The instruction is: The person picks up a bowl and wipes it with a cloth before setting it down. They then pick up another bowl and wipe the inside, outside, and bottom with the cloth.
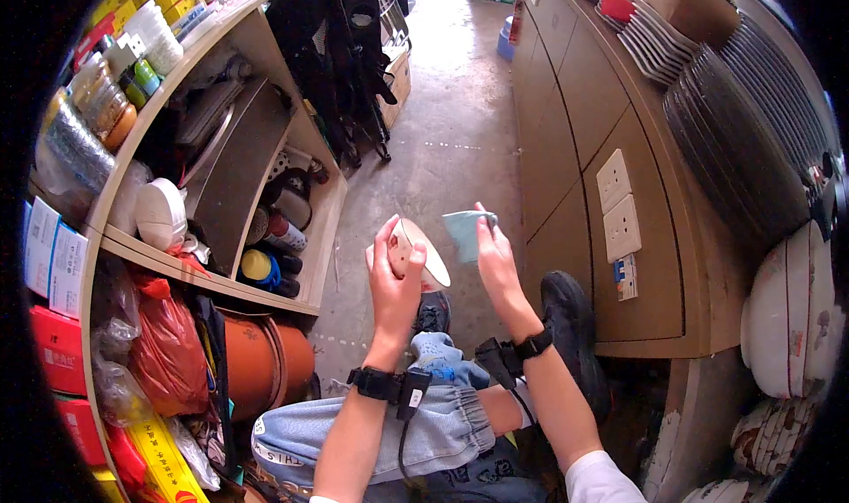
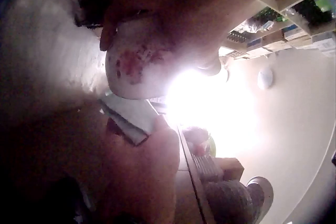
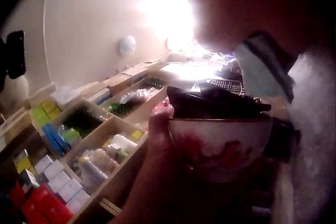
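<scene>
A white bowl with a red flower pattern is tilted on its side in my left hand, which grips it with fingers and thumb around it. Just to the right, my right hand pinches a folded pale blue-green cloth. A gap separates cloth and bowl in the head view. From the left wrist, the red pattern on the bowl shows, with the cloth close below it. The right wrist view has the bowl's rim and outer side, and the cloth hanging above.
Wooden shelves packed with goods stand at the left, with an orange pot below. A brown cabinet lines the right side, topped by stacked dark plates. Grey concrete floor runs ahead between them; a folded black frame stands there.
</scene>
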`<state>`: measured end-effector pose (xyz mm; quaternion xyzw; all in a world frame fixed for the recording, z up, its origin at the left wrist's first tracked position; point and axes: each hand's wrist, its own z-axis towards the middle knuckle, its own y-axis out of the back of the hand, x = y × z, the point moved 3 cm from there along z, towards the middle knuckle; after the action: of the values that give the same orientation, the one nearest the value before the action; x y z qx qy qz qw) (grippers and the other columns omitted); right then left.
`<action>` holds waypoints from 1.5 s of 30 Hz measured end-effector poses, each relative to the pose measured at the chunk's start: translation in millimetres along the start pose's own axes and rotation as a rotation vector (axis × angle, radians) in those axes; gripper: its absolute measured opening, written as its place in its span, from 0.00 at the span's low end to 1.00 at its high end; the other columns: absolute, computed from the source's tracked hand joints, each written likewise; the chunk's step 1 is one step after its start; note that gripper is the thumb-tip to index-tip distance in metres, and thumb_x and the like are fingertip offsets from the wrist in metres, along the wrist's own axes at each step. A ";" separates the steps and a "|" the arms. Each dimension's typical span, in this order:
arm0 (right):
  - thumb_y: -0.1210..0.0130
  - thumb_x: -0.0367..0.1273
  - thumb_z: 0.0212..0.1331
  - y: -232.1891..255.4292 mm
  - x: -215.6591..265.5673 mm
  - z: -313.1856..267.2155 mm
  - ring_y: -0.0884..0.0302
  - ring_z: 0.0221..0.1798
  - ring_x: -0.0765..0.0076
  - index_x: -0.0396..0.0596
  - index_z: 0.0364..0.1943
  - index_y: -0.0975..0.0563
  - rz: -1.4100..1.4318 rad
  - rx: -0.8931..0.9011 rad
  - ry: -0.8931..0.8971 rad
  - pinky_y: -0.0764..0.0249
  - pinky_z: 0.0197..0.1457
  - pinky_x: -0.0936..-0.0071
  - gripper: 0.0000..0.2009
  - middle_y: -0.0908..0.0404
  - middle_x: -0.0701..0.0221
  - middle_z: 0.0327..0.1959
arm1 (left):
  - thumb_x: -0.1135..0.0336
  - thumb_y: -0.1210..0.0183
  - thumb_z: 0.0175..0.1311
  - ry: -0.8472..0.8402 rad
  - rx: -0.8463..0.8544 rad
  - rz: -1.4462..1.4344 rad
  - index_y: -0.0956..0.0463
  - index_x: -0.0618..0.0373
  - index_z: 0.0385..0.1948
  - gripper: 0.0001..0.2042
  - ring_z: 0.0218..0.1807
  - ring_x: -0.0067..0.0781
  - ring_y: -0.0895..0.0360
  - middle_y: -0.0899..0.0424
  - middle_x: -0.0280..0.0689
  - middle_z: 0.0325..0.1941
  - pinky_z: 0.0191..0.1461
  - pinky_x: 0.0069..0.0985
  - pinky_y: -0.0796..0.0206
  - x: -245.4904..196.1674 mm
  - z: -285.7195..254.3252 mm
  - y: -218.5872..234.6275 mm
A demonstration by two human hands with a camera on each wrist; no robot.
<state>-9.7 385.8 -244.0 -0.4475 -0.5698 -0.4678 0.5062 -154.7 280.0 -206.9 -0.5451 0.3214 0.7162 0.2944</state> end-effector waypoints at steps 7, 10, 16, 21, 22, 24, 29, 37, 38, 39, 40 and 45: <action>0.61 0.44 0.78 -23.7 19.9 -28.0 0.28 0.61 0.68 0.43 0.71 0.37 0.423 0.320 -0.294 0.31 0.63 0.71 0.26 0.26 0.63 0.61 | 0.51 0.33 0.60 -0.132 0.017 0.246 0.32 0.50 0.65 0.32 0.61 0.41 0.33 0.32 0.43 0.56 0.66 0.35 0.38 -22.3 -9.2 -6.1; 0.62 0.45 0.78 -25.8 38.1 -38.4 0.28 0.62 0.67 0.45 0.68 0.35 0.628 0.396 -0.451 0.29 0.64 0.67 0.24 0.27 0.65 0.61 | 0.53 0.29 0.55 -0.165 0.031 0.255 0.32 0.50 0.66 0.35 0.62 0.46 0.32 0.36 0.46 0.59 0.65 0.39 0.35 -17.2 -8.5 -7.7; 0.62 0.49 0.77 -26.3 43.1 -41.5 0.28 0.64 0.64 0.47 0.68 0.36 0.708 0.546 -0.374 0.30 0.69 0.62 0.26 0.29 0.66 0.63 | 0.54 0.29 0.54 -0.194 0.118 0.217 0.31 0.47 0.65 0.34 0.61 0.39 0.31 0.33 0.42 0.57 0.64 0.35 0.35 -21.0 -10.6 -11.4; 0.62 0.50 0.76 -23.3 44.7 -44.4 0.30 0.65 0.66 0.50 0.71 0.38 0.661 0.572 -0.324 0.30 0.67 0.64 0.28 0.30 0.66 0.65 | 0.55 0.27 0.51 -0.152 0.109 0.158 0.29 0.46 0.64 0.35 0.63 0.44 0.32 0.34 0.45 0.59 0.63 0.37 0.32 -17.1 -9.8 -11.7; 0.62 0.51 0.76 -22.7 43.9 -44.4 0.30 0.66 0.66 0.50 0.72 0.39 0.652 0.577 -0.328 0.30 0.67 0.65 0.28 0.31 0.66 0.65 | 0.56 0.27 0.51 -0.155 0.109 0.146 0.29 0.47 0.64 0.35 0.62 0.43 0.31 0.34 0.44 0.58 0.63 0.36 0.32 -15.9 -9.4 -11.0; 0.62 0.51 0.76 -21.8 46.3 -45.1 0.31 0.65 0.67 0.51 0.72 0.39 0.680 0.589 -0.330 0.30 0.66 0.65 0.28 0.31 0.67 0.65 | 0.57 0.27 0.51 -0.157 0.112 0.134 0.29 0.47 0.64 0.35 0.61 0.42 0.30 0.33 0.44 0.58 0.62 0.35 0.31 -15.4 -8.7 -10.0; 0.62 0.51 0.76 -21.7 44.9 -43.5 0.30 0.63 0.69 0.51 0.70 0.37 0.763 0.614 -0.338 0.29 0.63 0.66 0.27 0.29 0.68 0.63 | 0.60 0.28 0.54 -0.177 0.103 0.076 0.28 0.49 0.64 0.32 0.58 0.35 0.28 0.32 0.40 0.55 0.60 0.31 0.30 -20.9 -7.1 -7.6; 0.58 0.46 0.76 -16.8 42.2 -41.9 0.25 0.61 0.65 0.37 0.63 0.32 0.889 0.703 -0.311 0.30 0.66 0.60 0.25 0.23 0.63 0.58 | 0.67 0.34 0.59 -0.074 0.078 -0.072 0.29 0.52 0.64 0.28 0.59 0.34 0.29 0.30 0.40 0.57 0.65 0.31 0.35 -18.7 -2.2 -2.6; 0.58 0.46 0.76 -14.9 42.2 -42.1 0.25 0.61 0.65 0.37 0.63 0.32 0.889 0.702 -0.311 0.30 0.66 0.60 0.25 0.23 0.63 0.58 | 0.69 0.35 0.60 -0.066 0.070 -0.123 0.29 0.53 0.64 0.28 0.61 0.34 0.29 0.28 0.40 0.58 0.66 0.31 0.37 -15.8 -0.5 -1.5; 0.55 0.46 0.75 -13.3 45.7 -43.5 0.23 0.57 0.68 0.38 0.60 0.29 0.860 0.715 -0.327 0.29 0.61 0.65 0.24 0.21 0.65 0.55 | 0.68 0.41 0.65 -0.018 0.101 -0.239 0.31 0.53 0.65 0.25 0.63 0.32 0.30 0.26 0.39 0.61 0.68 0.32 0.39 -16.7 0.5 -1.4; 0.53 0.46 0.74 -11.7 47.2 -44.0 0.22 0.53 0.71 0.39 0.58 0.26 0.832 0.727 -0.342 0.27 0.57 0.69 0.23 0.20 0.67 0.51 | 0.68 0.41 0.65 -0.017 0.101 -0.238 0.31 0.53 0.65 0.25 0.63 0.32 0.30 0.26 0.39 0.61 0.68 0.32 0.39 -15.3 2.0 0.5; 0.48 0.44 0.71 3.7 45.4 -33.2 0.20 0.47 0.70 0.40 0.49 0.22 0.795 0.716 -0.310 0.26 0.54 0.70 0.20 0.17 0.66 0.44 | 0.56 0.49 0.73 0.276 0.164 -0.569 0.36 0.51 0.69 0.25 0.64 0.30 0.29 0.26 0.37 0.62 0.67 0.33 0.36 -18.6 -1.0 -0.3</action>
<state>-4.8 355.3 -196.9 -0.4916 -0.5484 0.0530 0.6744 -149.6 278.0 -189.1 -0.6797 0.2496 0.4962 0.4792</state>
